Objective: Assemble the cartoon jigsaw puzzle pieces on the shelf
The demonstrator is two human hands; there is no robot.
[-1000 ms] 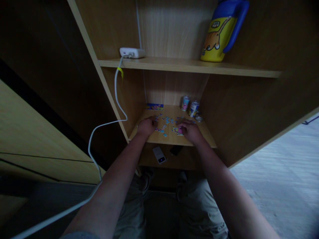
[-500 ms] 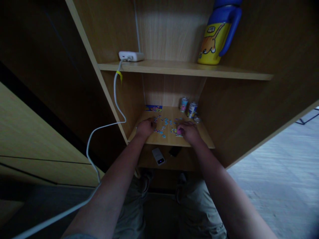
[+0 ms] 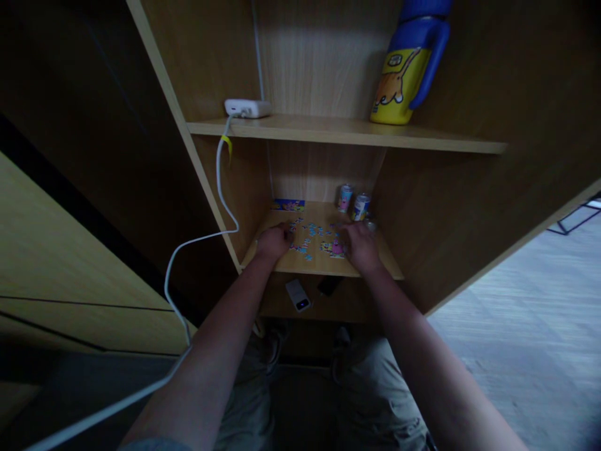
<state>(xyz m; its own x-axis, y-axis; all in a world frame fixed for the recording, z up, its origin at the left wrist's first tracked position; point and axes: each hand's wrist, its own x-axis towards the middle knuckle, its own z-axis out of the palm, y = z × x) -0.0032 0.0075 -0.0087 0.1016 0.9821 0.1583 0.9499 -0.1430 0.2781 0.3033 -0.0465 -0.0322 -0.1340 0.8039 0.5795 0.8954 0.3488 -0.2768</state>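
Several small jigsaw puzzle pieces (image 3: 312,230) in blue, pink and yellow lie spread over the middle shelf. Toward the shelf's front right is a joined patch of jigsaw pieces (image 3: 332,248), with a pink area at its right side. My right hand (image 3: 361,246) is just right of this patch, fingers stretched forward and apart, with nothing visible in them. My left hand (image 3: 273,242) rests at the left edge of the loose pieces. Its fingers bend downward in shadow, and their tips are hidden. A colourful printed strip (image 3: 288,205) is at the back left.
Two small printed cans (image 3: 345,198) stand at the back right, near a round lid (image 3: 370,225). Above are a white charger (image 3: 247,108) and a blue-yellow bottle (image 3: 404,72). A white cable (image 3: 176,257) hangs by my left arm. Below lie a white device (image 3: 298,295) and a dark phone-like object (image 3: 329,285).
My right hand has let go of the pink jigsaw piece, which now lies at the joined patch. The hand has moved slightly right and its fingers reach farther back. My left hand stays put.
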